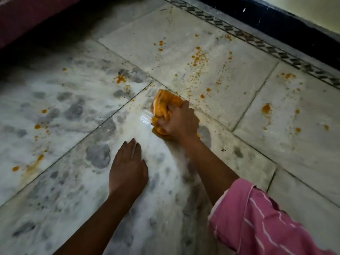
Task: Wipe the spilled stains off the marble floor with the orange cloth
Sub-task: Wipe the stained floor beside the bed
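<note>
- A pink striped sleeve (261, 218) covers the right arm at the near edge.
- The left hand (127, 169) lies flat on the marble floor (55, 111), fingers straight.
- The right hand (181, 122) grips the bunched orange cloth (163, 104), pressed on the floor at a tile seam.
- Orange stains (199, 58) dot the tiles beyond and on both sides.
- A patterned border strip (257, 42) runs along the far edge.

One orange cloth (162, 105), just the one. Two grips in shot: left grip (127, 168), right grip (179, 122). One pink striped sleeve (257, 221). Orange stains (120, 79): dozens of spots and splashes, too many to tally! The marble floor (202, 34) shows at least five slabs. One patterned border strip (257, 40), one dark skirting (276, 17).
</note>
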{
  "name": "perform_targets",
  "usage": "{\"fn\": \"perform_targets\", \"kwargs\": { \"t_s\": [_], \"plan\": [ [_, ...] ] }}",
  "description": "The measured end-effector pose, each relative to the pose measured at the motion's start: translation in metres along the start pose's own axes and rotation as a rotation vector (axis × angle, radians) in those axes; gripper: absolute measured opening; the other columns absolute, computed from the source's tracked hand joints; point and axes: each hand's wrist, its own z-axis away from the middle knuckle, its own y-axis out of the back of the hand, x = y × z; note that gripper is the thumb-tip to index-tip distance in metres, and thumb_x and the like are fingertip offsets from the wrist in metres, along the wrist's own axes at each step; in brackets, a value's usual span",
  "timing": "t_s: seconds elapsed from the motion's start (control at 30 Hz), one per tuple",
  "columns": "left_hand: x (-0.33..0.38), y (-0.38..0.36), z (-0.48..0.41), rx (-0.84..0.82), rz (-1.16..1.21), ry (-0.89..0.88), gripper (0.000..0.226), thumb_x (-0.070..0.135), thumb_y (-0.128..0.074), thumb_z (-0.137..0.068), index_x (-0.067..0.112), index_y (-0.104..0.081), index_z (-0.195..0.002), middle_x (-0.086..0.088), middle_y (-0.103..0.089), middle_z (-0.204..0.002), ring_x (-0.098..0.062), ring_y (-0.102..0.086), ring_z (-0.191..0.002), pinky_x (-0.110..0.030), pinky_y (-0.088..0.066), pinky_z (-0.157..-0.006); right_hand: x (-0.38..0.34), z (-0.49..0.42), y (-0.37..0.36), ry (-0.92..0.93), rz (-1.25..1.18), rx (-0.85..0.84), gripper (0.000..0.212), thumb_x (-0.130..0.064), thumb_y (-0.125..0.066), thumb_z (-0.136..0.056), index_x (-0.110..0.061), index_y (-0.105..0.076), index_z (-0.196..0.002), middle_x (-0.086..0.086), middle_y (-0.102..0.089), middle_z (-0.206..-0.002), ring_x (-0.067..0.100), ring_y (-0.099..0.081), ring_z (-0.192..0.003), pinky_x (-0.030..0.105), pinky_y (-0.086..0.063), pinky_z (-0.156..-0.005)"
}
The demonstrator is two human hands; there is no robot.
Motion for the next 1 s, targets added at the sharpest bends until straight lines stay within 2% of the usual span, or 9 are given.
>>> {"fn": "perform_targets", "kwargs": {
  "t_s": [0.1, 0.2, 0.33, 0.43, 0.53, 0.67, 0.8, 0.87, 1.0],
  "plan": [
    [0.002, 0.000, -0.005, -0.009, 0.005, 0.061, 0.046, 0.013, -0.049, -0.084, -0.006, -0.052, -0.126, -0.023, -0.047, -0.136, -0.038, -0.043, -0.127, -0.045, -0.038, -0.100, -0.006, 0.036, 0.001, 0.152, 0.044, -0.027, 0.057, -0.053, -0.058, -0.079, -0.027, -0.047, -0.128, 0.015, -0.041, -0.124, 0.036, -0.048, -0.104, 0.040, -0.041, -0.080],
    [0.003, -0.006, -0.006, -0.025, 0.011, 0.084, 0.050, 0.016, -0.046, -0.079, -0.009, -0.055, -0.122, -0.025, -0.051, -0.131, -0.042, -0.048, -0.121, -0.049, -0.042, -0.096, 0.032, 0.094, 0.006, 0.202, -0.023, -0.032, 0.063, -0.060, -0.059, -0.075, -0.035, -0.045, -0.131, 0.012, -0.043, -0.124, 0.034, -0.049, -0.106, 0.038, -0.043, -0.081],
    [0.008, -0.007, -0.006, -0.013, 0.011, 0.076, 0.049, 0.014, -0.046, -0.074, -0.011, -0.059, -0.114, -0.027, -0.057, -0.123, -0.043, -0.054, -0.113, -0.051, -0.045, -0.090, 0.108, 0.124, 0.021, -0.010, -0.034, 0.033, 0.072, -0.074, -0.040, -0.062, -0.046, -0.048, -0.128, 0.003, -0.048, -0.111, 0.026, -0.055, -0.097, 0.031, -0.042, -0.068],
    [0.005, -0.006, -0.005, -0.023, -0.017, 0.043, 0.054, 0.023, -0.033, -0.080, -0.009, -0.060, -0.114, -0.026, -0.057, -0.123, -0.042, -0.055, -0.112, -0.050, -0.046, -0.088, 0.110, 0.076, 0.026, -0.197, 0.008, 0.079, 0.064, -0.066, -0.054, -0.071, -0.041, -0.047, -0.130, 0.008, -0.045, -0.117, 0.031, -0.052, -0.103, 0.036, -0.043, -0.076],
    [0.000, -0.005, -0.004, -0.022, -0.027, 0.003, 0.051, 0.023, -0.038, -0.081, -0.009, -0.060, -0.115, -0.026, -0.057, -0.124, -0.042, -0.055, -0.113, -0.051, -0.048, -0.086, 0.072, 0.016, 0.024, -0.268, -0.053, 0.069, 0.058, -0.059, -0.059, -0.075, -0.035, -0.049, -0.126, 0.012, -0.042, -0.125, 0.036, -0.049, -0.109, 0.043, -0.043, -0.085],
    [-0.004, -0.006, -0.004, 0.009, -0.024, -0.023, 0.049, 0.019, -0.047, -0.077, -0.010, -0.059, -0.115, -0.028, -0.055, -0.125, -0.045, -0.053, -0.114, -0.054, -0.047, -0.087, 0.028, 0.032, 0.012, -0.032, -0.023, 0.034, 0.056, -0.054, -0.061, -0.075, -0.034, -0.047, -0.126, 0.011, -0.043, -0.123, 0.035, -0.049, -0.104, 0.043, -0.042, -0.084],
    [-0.004, -0.010, -0.006, 0.048, -0.004, -0.027, 0.050, 0.021, -0.043, -0.080, -0.009, -0.058, -0.117, -0.029, -0.053, -0.127, -0.045, -0.050, -0.117, -0.054, -0.044, -0.091, 0.058, 0.109, 0.007, 0.199, 0.003, 0.027, 0.057, -0.062, -0.056, -0.071, -0.039, -0.053, -0.123, 0.010, -0.051, -0.115, 0.032, -0.053, -0.096, 0.036, -0.045, -0.072],
    [-0.006, -0.013, -0.005, 0.078, 0.022, -0.021, 0.053, 0.025, -0.037, -0.082, -0.008, -0.057, -0.118, -0.027, -0.052, -0.128, -0.043, -0.049, -0.119, -0.053, -0.043, -0.093, 0.091, 0.129, 0.014, 0.092, -0.041, 0.058, 0.063, -0.071, -0.045, -0.063, -0.046, -0.055, -0.120, 0.005, -0.053, -0.104, 0.028, -0.057, -0.085, 0.033, -0.047, -0.062],
    [-0.014, -0.015, -0.004, 0.084, 0.014, -0.062, 0.057, 0.030, -0.031, -0.086, -0.007, -0.058, -0.119, -0.025, -0.053, -0.128, -0.040, -0.050, -0.119, -0.049, -0.043, -0.094, 0.112, 0.094, 0.021, -0.130, 0.017, 0.082, 0.067, -0.073, -0.047, -0.066, -0.048, -0.047, -0.128, 0.004, -0.046, -0.111, 0.027, -0.054, -0.098, 0.033, -0.043, -0.073]
  ]
}}
